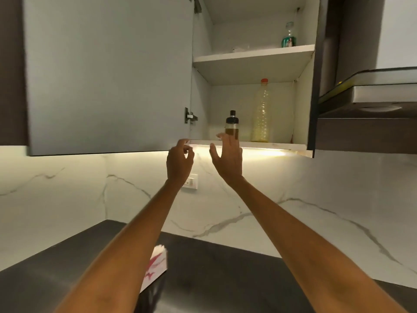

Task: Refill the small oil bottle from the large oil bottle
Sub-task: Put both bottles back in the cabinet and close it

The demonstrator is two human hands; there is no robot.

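A small oil bottle (232, 125) with a black cap and dark oil stands on the bottom shelf of the open wall cabinet. To its right stands the large oil bottle (261, 116), clear plastic with a red cap and pale yellow oil. My right hand (226, 161) is raised just below and in front of the small bottle, fingers spread, holding nothing. My left hand (179, 162) hovers at the cabinet's lower edge, fingers loosely curled, holding nothing.
The cabinet door (108, 75) hangs open on the left. A green-labelled bottle (288, 37) sits on the upper shelf. A range hood (370, 91) juts out at right. Below lie a dark countertop (225, 279), a white-and-red packet (158, 265) and a wall switch (191, 181).
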